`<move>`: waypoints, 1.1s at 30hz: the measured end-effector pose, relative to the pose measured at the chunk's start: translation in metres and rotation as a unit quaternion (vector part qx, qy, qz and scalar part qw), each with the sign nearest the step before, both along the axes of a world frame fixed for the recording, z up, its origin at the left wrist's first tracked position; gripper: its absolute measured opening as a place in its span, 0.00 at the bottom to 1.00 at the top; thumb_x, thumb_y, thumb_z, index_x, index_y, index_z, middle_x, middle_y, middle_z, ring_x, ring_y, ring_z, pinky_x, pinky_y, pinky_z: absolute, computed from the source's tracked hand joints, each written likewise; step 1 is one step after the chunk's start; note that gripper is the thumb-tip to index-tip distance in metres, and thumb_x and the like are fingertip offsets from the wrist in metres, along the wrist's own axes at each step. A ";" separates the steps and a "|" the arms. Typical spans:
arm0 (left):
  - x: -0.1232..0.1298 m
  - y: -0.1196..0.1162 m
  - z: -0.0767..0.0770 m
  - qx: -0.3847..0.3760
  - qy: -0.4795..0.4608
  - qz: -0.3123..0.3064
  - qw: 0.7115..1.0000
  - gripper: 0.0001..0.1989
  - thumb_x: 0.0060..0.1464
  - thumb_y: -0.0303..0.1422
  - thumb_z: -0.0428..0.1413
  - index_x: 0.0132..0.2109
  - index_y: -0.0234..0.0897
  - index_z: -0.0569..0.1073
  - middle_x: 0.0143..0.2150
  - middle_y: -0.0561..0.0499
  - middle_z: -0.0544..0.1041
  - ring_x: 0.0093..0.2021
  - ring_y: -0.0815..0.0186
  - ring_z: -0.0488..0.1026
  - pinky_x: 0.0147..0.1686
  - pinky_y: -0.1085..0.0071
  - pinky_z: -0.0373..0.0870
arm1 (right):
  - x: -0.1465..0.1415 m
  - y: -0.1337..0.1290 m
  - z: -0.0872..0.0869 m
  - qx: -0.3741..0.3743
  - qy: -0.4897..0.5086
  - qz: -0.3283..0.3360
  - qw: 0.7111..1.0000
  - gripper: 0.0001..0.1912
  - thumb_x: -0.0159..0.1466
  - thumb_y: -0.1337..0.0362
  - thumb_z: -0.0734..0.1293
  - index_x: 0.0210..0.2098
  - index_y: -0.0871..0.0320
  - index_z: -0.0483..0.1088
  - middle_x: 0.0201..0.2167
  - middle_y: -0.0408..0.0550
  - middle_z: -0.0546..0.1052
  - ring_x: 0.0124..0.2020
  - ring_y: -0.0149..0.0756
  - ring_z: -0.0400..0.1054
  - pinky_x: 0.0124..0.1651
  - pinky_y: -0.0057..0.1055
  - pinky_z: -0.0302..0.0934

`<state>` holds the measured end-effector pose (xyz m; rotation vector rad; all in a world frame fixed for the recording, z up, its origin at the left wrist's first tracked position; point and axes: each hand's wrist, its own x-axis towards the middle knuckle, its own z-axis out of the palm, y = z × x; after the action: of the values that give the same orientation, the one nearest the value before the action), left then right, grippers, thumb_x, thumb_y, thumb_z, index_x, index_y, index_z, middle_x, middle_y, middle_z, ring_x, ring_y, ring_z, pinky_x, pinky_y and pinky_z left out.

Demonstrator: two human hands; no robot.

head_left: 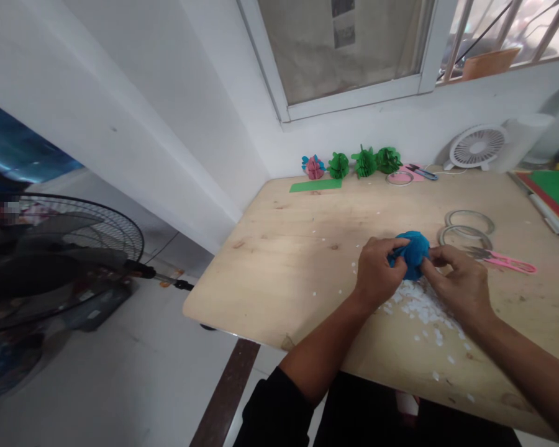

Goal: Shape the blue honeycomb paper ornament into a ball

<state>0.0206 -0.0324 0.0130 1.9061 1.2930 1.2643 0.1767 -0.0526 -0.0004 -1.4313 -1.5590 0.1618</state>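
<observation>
Left grip (382,267) pinches the left side of the blue piece (415,251) between thumb and fingers; right grip (463,282) pinches its right side near the lower edge. Piece sits between both, just above the loose white scraps (423,307) on the counter (279,248). Risks, as judged: uneven pull could tear or crease it, since it looks like thin paper; too much squeeze could flatten the round form; a slip could drop it among the scraps. Pink-handled snips (512,262) lie just beside the right grip, blades toward it, so a careless sweep might catch the points. Materials: blue piece rounded, matte, detail partly hidden by fingers; scraps small, flat, papery; two silver rings (470,212) smooth, overlapping in view; counter pale wood, knotted; green figures (365,162) by the wall layered, ruffled, paper-like.
</observation>
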 end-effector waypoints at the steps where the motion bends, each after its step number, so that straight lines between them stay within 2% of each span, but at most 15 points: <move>1: 0.001 -0.001 -0.001 0.006 -0.004 0.009 1.000 0.18 0.48 0.20 0.60 0.44 0.42 0.81 0.41 0.50 0.84 0.38 0.63 0.77 0.44 0.64 0.78 | 0.000 0.000 0.000 0.003 -0.004 0.003 1.000 0.09 0.59 0.56 0.66 0.25 0.53 0.71 0.22 0.45 0.76 0.23 0.36 0.70 0.26 0.32 0.63; 5: 0.003 -0.002 -0.004 0.021 -0.045 0.030 0.998 0.12 0.51 0.22 0.60 0.41 0.40 0.81 0.39 0.49 0.83 0.38 0.64 0.77 0.42 0.66 0.78 | -0.002 -0.001 0.000 0.009 -0.020 0.015 1.000 0.08 0.58 0.57 0.66 0.26 0.53 0.72 0.23 0.46 0.77 0.24 0.37 0.71 0.24 0.31 0.62; 11: -0.001 0.000 -0.002 0.034 -0.058 0.042 0.997 0.11 0.52 0.22 0.59 0.41 0.39 0.81 0.38 0.49 0.83 0.38 0.64 0.78 0.42 0.65 0.78 | 0.000 -0.003 0.004 0.022 -0.039 0.037 0.998 0.09 0.61 0.57 0.66 0.30 0.54 0.74 0.25 0.46 0.77 0.25 0.38 0.71 0.27 0.33 0.64; 16: -0.003 0.002 -0.001 0.020 -0.095 0.037 0.995 0.11 0.52 0.22 0.59 0.41 0.38 0.80 0.38 0.48 0.82 0.38 0.66 0.78 0.41 0.68 0.78 | 0.003 -0.003 0.006 0.035 -0.020 0.011 0.999 0.12 0.64 0.55 0.66 0.41 0.55 0.74 0.32 0.49 0.79 0.30 0.38 0.72 0.29 0.33 0.65; 19: -0.003 0.002 -0.002 0.004 -0.138 0.018 0.990 0.11 0.51 0.22 0.58 0.42 0.37 0.79 0.38 0.49 0.81 0.38 0.67 0.79 0.40 0.69 0.77 | 0.003 -0.002 0.005 0.055 -0.021 0.021 0.998 0.14 0.65 0.56 0.65 0.46 0.55 0.73 0.35 0.50 0.78 0.33 0.39 0.73 0.30 0.33 0.66; 24: -0.001 0.000 -0.003 0.002 -0.135 0.001 0.991 0.14 0.51 0.20 0.58 0.42 0.39 0.79 0.38 0.50 0.81 0.39 0.67 0.79 0.41 0.70 0.77 | 0.003 -0.001 0.005 0.064 -0.035 0.063 0.995 0.12 0.67 0.60 0.63 0.46 0.56 0.74 0.35 0.50 0.78 0.33 0.39 0.73 0.33 0.35 0.68; 28: -0.001 0.001 -0.006 0.001 -0.121 -0.004 0.993 0.15 0.51 0.20 0.59 0.43 0.40 0.80 0.39 0.50 0.82 0.39 0.66 0.79 0.41 0.68 0.78 | 0.004 -0.001 0.005 0.072 -0.043 0.055 0.995 0.11 0.66 0.60 0.64 0.45 0.55 0.74 0.34 0.49 0.78 0.32 0.39 0.72 0.35 0.36 0.69; 33: -0.002 0.002 -0.009 0.014 -0.086 -0.013 0.996 0.15 0.52 0.21 0.59 0.44 0.43 0.81 0.42 0.50 0.83 0.41 0.65 0.79 0.43 0.67 0.78 | 0.005 0.000 0.006 0.070 -0.037 0.051 0.996 0.10 0.65 0.61 0.65 0.42 0.55 0.76 0.32 0.48 0.78 0.30 0.38 0.72 0.32 0.34 0.68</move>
<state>0.0187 -0.0307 0.0037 1.7834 1.1635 1.4074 0.1815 -0.0526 0.0056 -1.2628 -1.6718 0.0585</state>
